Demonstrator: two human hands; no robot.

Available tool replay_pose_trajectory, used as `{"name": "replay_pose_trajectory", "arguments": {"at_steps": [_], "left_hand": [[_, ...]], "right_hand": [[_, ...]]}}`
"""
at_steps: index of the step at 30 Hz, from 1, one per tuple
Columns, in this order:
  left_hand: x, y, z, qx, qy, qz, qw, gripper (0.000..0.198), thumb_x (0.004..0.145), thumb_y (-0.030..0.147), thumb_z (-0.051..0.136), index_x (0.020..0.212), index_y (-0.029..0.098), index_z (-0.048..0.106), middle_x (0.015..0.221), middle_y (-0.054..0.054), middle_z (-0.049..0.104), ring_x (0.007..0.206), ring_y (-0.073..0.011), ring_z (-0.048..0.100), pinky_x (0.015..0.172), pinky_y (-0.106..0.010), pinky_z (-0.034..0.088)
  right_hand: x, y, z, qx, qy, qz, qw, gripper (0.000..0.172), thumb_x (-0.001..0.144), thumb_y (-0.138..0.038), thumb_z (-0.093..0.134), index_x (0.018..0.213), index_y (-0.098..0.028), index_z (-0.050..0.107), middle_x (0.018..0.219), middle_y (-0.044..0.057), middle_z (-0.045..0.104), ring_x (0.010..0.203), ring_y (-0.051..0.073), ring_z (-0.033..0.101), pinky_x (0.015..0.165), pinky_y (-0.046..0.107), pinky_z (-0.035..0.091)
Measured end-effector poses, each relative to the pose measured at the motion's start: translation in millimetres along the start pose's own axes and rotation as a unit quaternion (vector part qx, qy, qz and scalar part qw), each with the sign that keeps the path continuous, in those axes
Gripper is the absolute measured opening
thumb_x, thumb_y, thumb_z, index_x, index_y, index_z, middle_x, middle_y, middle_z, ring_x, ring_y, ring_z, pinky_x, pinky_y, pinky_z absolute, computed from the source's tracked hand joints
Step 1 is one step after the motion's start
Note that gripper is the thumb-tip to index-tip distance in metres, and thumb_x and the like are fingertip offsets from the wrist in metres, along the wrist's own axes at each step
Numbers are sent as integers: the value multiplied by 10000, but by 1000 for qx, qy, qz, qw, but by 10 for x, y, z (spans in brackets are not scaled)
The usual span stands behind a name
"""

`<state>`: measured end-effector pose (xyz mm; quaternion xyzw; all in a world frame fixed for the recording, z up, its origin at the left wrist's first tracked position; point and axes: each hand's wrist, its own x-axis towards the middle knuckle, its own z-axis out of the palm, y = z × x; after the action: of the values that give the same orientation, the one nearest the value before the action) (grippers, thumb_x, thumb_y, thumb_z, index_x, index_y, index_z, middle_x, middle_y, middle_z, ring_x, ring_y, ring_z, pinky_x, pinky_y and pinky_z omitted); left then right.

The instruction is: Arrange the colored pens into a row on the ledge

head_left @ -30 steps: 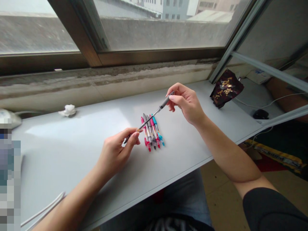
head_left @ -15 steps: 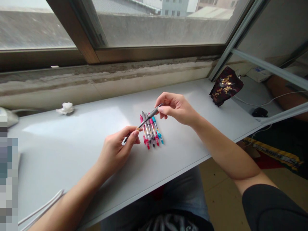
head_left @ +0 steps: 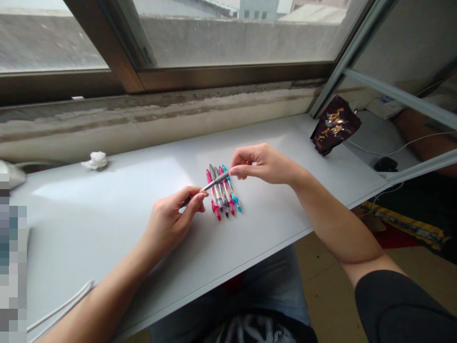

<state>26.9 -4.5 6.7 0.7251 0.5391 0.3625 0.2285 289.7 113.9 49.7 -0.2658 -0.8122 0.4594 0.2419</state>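
Note:
Above a white desk, a grey and clear pen (head_left: pixel 222 177) slants up to the right between my hands. My left hand (head_left: pixel 180 209) is closed around its dark lower end, thumb on top. At the grey upper end, my right hand (head_left: pixel 253 164) pinches with thumb and forefinger; the pen's tip is hidden there. Below and behind it lie several pens side by side on the desk, among them a pink pen (head_left: pixel 209 177) on the left and a blue pen (head_left: pixel 235 200) on the right. Their colored ends point away from me and toward me.
A crumpled white tissue (head_left: pixel 95 161) lies at the back left of the desk (head_left: pixel 107 228). At the back right stands a dark wrapper (head_left: pixel 335 125) with gold lettering, near a metal frame (head_left: pixel 400 93). White cables (head_left: pixel 64 307) cross the front left corner.
My right hand has come down slightly, and the held pen now tilts less steeply. Its pointed end, visible before, is now covered by my right fingers. The left hand keeps its hold.

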Motion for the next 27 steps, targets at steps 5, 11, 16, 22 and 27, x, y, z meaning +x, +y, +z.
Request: {"name": "replay_pose_trajectory", "arguments": {"at_steps": [5, 11, 16, 22, 27], "left_hand": [[7, -3, -4, 17, 10, 4, 1000, 267, 1064, 411, 569, 990, 223, 743, 735, 21, 754, 670, -146, 691, 690, -259, 504], [2, -41, 0, 37, 11, 13, 999, 302, 1066, 447, 559, 1029, 233, 770, 754, 0, 768, 737, -180, 716, 741, -295, 534], [5, -76, 2, 53, 11, 20, 998, 321, 1060, 488, 578, 1061, 238, 779, 798, -16, 791, 782, -205, 743, 777, -323, 558], [39, -155, -23, 77, 18, 26, 997, 339, 1065, 496, 566, 1009, 242, 783, 747, -7, 777, 748, -202, 725, 744, -316, 547], [53, -189, -26, 100, 31, 84, 991, 295, 1083, 449, 592, 1060, 223, 780, 797, -17, 802, 764, -207, 736, 790, -342, 554]], "right_hand": [[2, -13, 43, -22, 14, 15, 1000, 537, 1007, -667, 627, 862, -155, 702, 703, 16, 683, 663, 130, 597, 648, 269, 413], [-3, -52, 57, -39, -29, 30, 998, 551, 1073, -602, 544, 761, -160, 652, 611, 0, 612, 603, 115, 537, 626, 273, 385], [12, -35, 105, -25, -53, 16, 998, 479, 1061, -546, 594, 757, -176, 606, 606, -27, 578, 583, 98, 504, 605, 251, 383], [27, -25, 131, -34, -43, 33, 998, 419, 1048, -532, 627, 845, -166, 649, 669, -8, 649, 605, 104, 551, 601, 245, 393], [30, -16, 165, -49, -49, 34, 997, 629, 1109, -567, 495, 607, -190, 531, 490, -26, 529, 505, 88, 473, 586, 253, 379]]}}
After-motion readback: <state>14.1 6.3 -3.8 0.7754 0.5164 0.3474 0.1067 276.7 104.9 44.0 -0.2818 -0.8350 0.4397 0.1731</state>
